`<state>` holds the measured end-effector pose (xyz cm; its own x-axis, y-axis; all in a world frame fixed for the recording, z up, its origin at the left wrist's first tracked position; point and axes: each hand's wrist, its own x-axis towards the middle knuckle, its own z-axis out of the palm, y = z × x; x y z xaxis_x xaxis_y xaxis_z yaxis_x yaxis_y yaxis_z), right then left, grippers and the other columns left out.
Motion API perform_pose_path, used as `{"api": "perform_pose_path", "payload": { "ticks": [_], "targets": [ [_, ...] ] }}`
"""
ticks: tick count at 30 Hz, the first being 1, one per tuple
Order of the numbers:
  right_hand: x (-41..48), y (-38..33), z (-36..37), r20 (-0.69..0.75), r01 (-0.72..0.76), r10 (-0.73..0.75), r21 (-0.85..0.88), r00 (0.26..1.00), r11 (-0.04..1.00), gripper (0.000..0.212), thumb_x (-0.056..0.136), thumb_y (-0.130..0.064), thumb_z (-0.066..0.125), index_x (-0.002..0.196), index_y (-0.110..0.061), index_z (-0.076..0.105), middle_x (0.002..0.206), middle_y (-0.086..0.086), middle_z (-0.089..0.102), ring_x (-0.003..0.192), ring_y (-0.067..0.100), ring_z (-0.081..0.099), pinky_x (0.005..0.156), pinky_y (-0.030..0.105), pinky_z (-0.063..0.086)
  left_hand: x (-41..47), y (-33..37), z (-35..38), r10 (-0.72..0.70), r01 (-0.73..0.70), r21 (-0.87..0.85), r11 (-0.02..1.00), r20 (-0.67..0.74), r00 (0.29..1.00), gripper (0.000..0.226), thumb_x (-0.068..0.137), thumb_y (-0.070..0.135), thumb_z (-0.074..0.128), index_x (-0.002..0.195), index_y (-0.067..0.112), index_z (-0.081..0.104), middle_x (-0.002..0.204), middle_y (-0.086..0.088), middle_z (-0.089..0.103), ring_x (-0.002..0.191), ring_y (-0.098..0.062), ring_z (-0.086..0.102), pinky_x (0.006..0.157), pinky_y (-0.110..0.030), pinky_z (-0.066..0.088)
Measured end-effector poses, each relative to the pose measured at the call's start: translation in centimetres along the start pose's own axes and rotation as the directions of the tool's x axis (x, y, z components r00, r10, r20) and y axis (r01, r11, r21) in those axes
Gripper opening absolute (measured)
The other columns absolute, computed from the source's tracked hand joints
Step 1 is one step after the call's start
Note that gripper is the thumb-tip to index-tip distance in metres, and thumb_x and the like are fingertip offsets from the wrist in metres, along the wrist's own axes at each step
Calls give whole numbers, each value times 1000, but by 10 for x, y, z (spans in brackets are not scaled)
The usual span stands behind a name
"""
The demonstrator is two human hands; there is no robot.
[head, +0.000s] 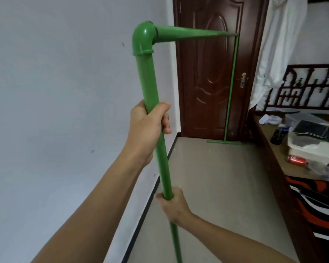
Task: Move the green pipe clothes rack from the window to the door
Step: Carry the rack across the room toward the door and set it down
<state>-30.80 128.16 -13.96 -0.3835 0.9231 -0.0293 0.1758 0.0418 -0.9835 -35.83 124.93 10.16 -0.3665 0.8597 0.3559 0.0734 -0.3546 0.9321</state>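
Observation:
The green pipe clothes rack (147, 80) fills the middle of the view. Its near upright runs from an elbow joint at the top down past the bottom edge. My left hand (146, 128) grips this upright about halfway up. My right hand (172, 205) grips the same pipe lower down. The top bar stretches away to the far upright, whose foot bar rests on the floor right in front of the dark brown door (207, 76). The near foot of the rack is out of view.
A white wall (55, 111) runs along the left with a dark skirting strip. On the right stands a dark wooden bed frame (285, 179) with a white box, a red can (297, 160), a patterned blanket and white cloth hanging above. Beige floor (217, 186) lies between.

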Motion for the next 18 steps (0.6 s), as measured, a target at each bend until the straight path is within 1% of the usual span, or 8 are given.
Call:
{"api": "perform_pose_path", "payload": {
  "ticks": [3, 7, 11, 18],
  "targets": [
    [26, -11, 40, 8, -1, 1, 10, 1000, 1000, 43, 75, -28, 63, 45, -24, 32, 39, -10, 34, 38, 10, 33, 46, 31, 31, 26, -2, -44, 6, -6, 96, 995, 4, 1000, 8, 87, 18, 55, 81, 16, 50, 57, -1, 50, 50, -18, 48, 62, -36, 48],
    [57, -21, 92, -15, -15, 15, 14, 1000, 1000, 43, 76, -28, 64, 46, -24, 33, 39, -11, 34, 37, 9, 33, 47, 30, 31, 55, -11, -98, -15, 8, 172, 985, 40, 999, 7, 91, 22, 53, 87, 18, 49, 63, -4, 53, 55, -18, 53, 57, -26, 50],
    [82, -25, 133, -40, -56, 57, 20, 998, 998, 40, 78, -24, 66, 51, -23, 37, 42, -9, 36, 40, 13, 36, 49, 32, 34, 76, -24, -139, -36, 29, 180, 983, 36, 999, 8, 91, 23, 52, 87, 18, 48, 67, -4, 53, 58, -18, 54, 54, -19, 49],
    [113, -39, 179, -49, -86, 89, 52, 995, 995, 38, 79, -23, 67, 54, -21, 38, 44, -7, 36, 41, 13, 37, 50, 33, 35, 110, -32, -185, -42, 36, 183, 982, 28, 999, 9, 91, 25, 53, 89, 17, 48, 67, -5, 53, 59, -18, 54, 55, -19, 49]
  ]
}}
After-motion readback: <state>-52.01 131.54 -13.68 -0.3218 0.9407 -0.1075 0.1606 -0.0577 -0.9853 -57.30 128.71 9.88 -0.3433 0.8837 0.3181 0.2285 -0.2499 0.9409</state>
